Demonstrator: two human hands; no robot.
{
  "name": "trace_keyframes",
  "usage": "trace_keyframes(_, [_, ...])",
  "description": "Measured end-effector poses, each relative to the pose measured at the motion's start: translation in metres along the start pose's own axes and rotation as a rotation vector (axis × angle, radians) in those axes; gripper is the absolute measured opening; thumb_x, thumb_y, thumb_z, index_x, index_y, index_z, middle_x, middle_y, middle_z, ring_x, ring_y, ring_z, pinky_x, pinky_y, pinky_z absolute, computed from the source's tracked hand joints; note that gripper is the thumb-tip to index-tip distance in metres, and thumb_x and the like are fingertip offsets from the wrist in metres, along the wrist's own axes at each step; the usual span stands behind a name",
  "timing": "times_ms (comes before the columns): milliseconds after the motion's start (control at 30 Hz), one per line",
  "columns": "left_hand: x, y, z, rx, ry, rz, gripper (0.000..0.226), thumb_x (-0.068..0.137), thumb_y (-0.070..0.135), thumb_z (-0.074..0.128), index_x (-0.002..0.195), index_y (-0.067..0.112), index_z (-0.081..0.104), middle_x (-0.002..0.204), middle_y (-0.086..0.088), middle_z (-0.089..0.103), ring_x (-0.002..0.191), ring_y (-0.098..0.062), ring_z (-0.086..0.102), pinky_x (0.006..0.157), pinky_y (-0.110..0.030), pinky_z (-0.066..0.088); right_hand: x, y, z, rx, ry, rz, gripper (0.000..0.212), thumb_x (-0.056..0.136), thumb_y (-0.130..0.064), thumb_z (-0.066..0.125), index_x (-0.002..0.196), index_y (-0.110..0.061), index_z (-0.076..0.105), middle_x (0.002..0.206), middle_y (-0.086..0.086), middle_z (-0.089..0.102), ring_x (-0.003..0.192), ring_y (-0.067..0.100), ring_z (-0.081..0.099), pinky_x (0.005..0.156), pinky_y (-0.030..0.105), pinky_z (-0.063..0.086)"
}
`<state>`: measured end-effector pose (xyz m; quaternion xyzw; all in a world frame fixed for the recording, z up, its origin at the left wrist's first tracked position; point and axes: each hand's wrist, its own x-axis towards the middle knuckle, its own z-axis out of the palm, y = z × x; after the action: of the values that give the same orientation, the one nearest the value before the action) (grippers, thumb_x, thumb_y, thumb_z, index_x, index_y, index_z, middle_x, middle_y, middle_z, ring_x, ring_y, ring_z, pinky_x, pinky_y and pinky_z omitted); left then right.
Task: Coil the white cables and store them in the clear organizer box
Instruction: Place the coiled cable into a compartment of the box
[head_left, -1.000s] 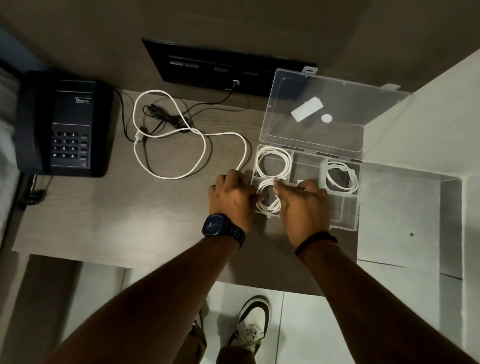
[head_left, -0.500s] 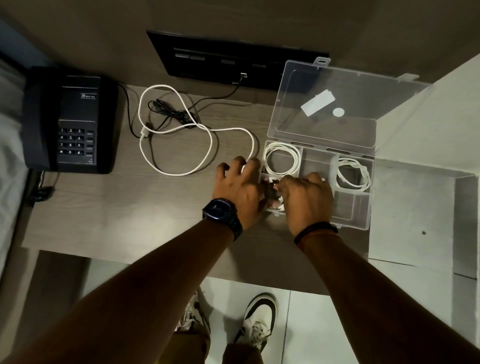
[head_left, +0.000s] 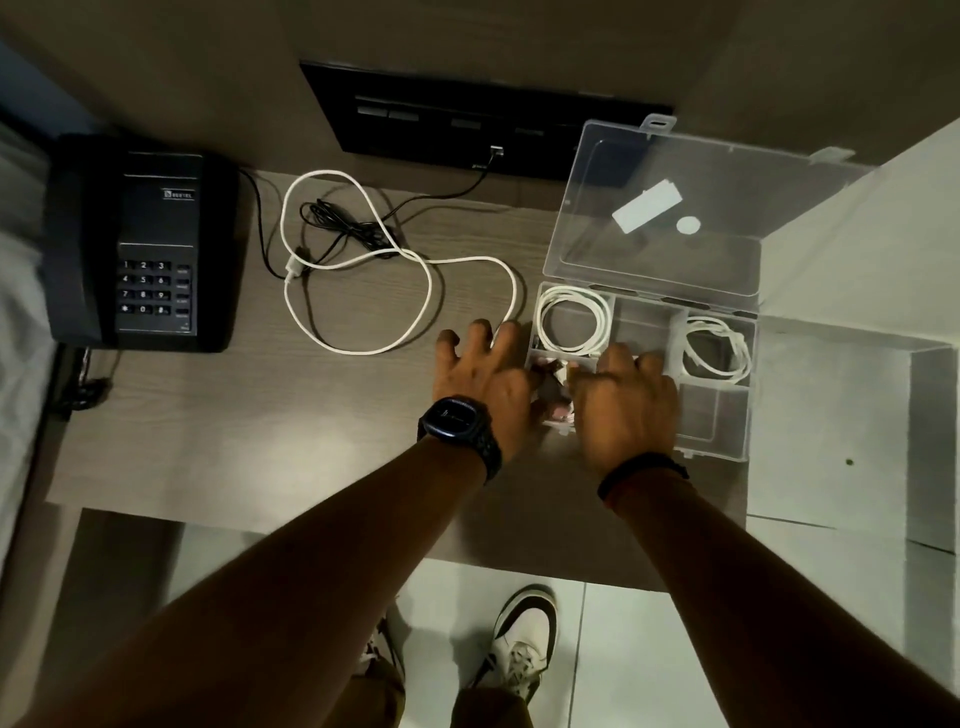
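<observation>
Fingers first: found those of the left hand (head_left: 483, 379) splayed apart, tips (head_left: 475, 332) down on the desk (head_left: 208, 426) just beside the clear organizer box (head_left: 748, 395), thumb side turned toward its front-left compartment. Found the right hand (head_left: 623, 400) bent down over that same compartment, fingertips hidden; could not tell whether clamped on anything or merely pressing. Glimpsed a small part of a coiled white cable (head_left: 561, 413) between the two hands, apparently being seated in that compartment.

Head view, the only one: noted one finished coil (head_left: 571, 319) lying in the back-left compartment and another (head_left: 719, 348) in the right-hand one, lid (head_left: 660, 218) standing open behind. Counted one loose white cable (head_left: 363, 260) sprawled in loops across the desk, one end near the left fingertips, partly crossing a black cord (head_left: 343, 228) beside the telephone (head_left: 140, 244).

Judged the step in hand to be tucking the third coil down. To do it well, probably needed:
- pressing the loops flat below the divider walls before letting go, lest springing back up;
- keeping the plug ends inside the ring;
- steadying the light box with the left hand against sliding.

Reckoned the task past halfway, with the loose cable left to coil.
</observation>
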<state>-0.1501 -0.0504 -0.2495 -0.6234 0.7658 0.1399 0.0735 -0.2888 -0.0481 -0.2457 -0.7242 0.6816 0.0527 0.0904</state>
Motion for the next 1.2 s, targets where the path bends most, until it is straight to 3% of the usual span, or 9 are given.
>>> trace_keyframes(167, [-0.006, -0.001, 0.0, -0.09, -0.043, 0.069, 0.04, 0.082, 0.043, 0.049, 0.121, 0.032, 0.054, 0.12, -0.008, 0.046, 0.111, -0.033, 0.039, 0.094, -0.055, 0.031, 0.009, -0.006, -0.004, 0.269, -0.02, 0.227, 0.007, 0.081, -0.018, 0.069, 0.084, -0.016, 0.075, 0.099, 0.009, 0.065, 0.094, 0.033, 0.059, 0.07, 0.035, 0.048])
trace_keyframes(300, [-0.01, -0.013, -0.004, -0.439, 0.006, 0.107, 0.032, 0.088, 0.025, 0.054, 0.118, 0.021, 0.063, 0.114, -0.012, 0.061, 0.105, -0.034, 0.056, 0.09, -0.048, 0.046, 0.009, -0.005, -0.007, 0.544, -0.038, 0.381, 0.013, 0.074, -0.023, 0.077, 0.084, -0.017, 0.073, 0.095, 0.006, 0.072, 0.089, 0.028, 0.066, 0.075, 0.033, 0.05])
trace_keyframes(433, [-0.017, -0.036, -0.004, -0.564, 0.319, -0.163, 0.02, 0.086, 0.023, 0.062, 0.1, 0.014, 0.071, 0.091, -0.014, 0.072, 0.08, -0.033, 0.067, 0.069, -0.039, 0.056, 0.004, -0.005, -0.01, 0.623, -0.069, 0.435, 0.019, 0.073, -0.024, 0.078, 0.09, -0.017, 0.073, 0.097, 0.006, 0.074, 0.09, 0.025, 0.067, 0.081, 0.036, 0.053])
trace_keyframes(567, [-0.012, -0.043, 0.002, -0.522, 0.064, -0.368, 0.033, 0.075, 0.049, 0.068, 0.089, 0.019, 0.069, 0.086, -0.006, 0.071, 0.08, -0.029, 0.064, 0.066, -0.031, 0.049, 0.003, -0.01, -0.011, 0.632, -0.059, 0.47, 0.022, 0.073, -0.029, 0.078, 0.092, -0.019, 0.073, 0.097, 0.004, 0.074, 0.092, 0.026, 0.067, 0.081, 0.036, 0.053])
trace_keyframes(767, [0.003, -0.031, 0.009, -0.627, -0.042, -0.561, 0.039, 0.069, 0.061, 0.064, 0.083, 0.025, 0.069, 0.068, 0.002, 0.056, 0.068, -0.025, 0.053, 0.064, -0.03, 0.044, -0.001, -0.008, -0.011, 0.593, -0.019, 0.436, 0.017, 0.075, -0.025, 0.071, 0.092, -0.02, 0.073, 0.09, 0.001, 0.074, 0.089, 0.023, 0.066, 0.074, 0.026, 0.045])
trace_keyframes(900, [0.016, -0.025, 0.007, -0.738, -0.056, -0.718, 0.033, 0.075, 0.053, 0.058, 0.085, 0.023, 0.068, 0.084, -0.006, 0.066, 0.07, -0.026, 0.051, 0.064, -0.031, 0.04, -0.003, -0.012, -0.017, 0.594, 0.073, 0.384, 0.015, 0.079, -0.021, 0.06, 0.088, -0.02, 0.072, 0.094, 0.007, 0.07, 0.088, 0.029, 0.064, 0.077, 0.034, 0.052])
trace_keyframes(1033, [0.018, -0.025, -0.003, -0.806, -0.079, -0.749, 0.03, 0.066, 0.055, 0.064, 0.064, 0.025, 0.059, 0.063, 0.006, 0.053, 0.059, -0.017, 0.05, 0.055, -0.026, 0.039, -0.005, -0.016, -0.022, 0.638, 0.163, 0.342, 0.019, 0.078, -0.014, 0.06, 0.094, -0.017, 0.07, 0.095, 0.009, 0.066, 0.086, 0.027, 0.063, 0.078, 0.033, 0.05])
trace_keyframes(1133, [0.011, -0.03, -0.012, -1.027, 0.017, -0.832, 0.024, 0.064, 0.045, 0.069, 0.062, 0.021, 0.064, 0.07, 0.0, 0.068, 0.073, -0.022, 0.065, 0.071, -0.035, 0.056, -0.006, -0.025, -0.027, 0.721, 0.158, 0.28, 0.023, 0.075, -0.008, 0.063, 0.096, -0.014, 0.069, 0.096, 0.009, 0.062, 0.088, 0.025, 0.061, 0.079, 0.031, 0.047])
trace_keyframes(1200, [0.004, -0.032, -0.028, -1.251, 0.086, -0.883, 0.017, 0.062, 0.034, 0.071, 0.06, 0.018, 0.066, 0.062, 0.001, 0.069, 0.066, -0.018, 0.066, 0.075, -0.036, 0.058, -0.007, -0.034, -0.033, 0.872, 0.037, 0.251, 0.031, 0.074, -0.008, 0.062, 0.104, -0.015, 0.067, 0.106, 0.005, 0.061, 0.097, 0.021, 0.058, 0.085, 0.032, 0.047])
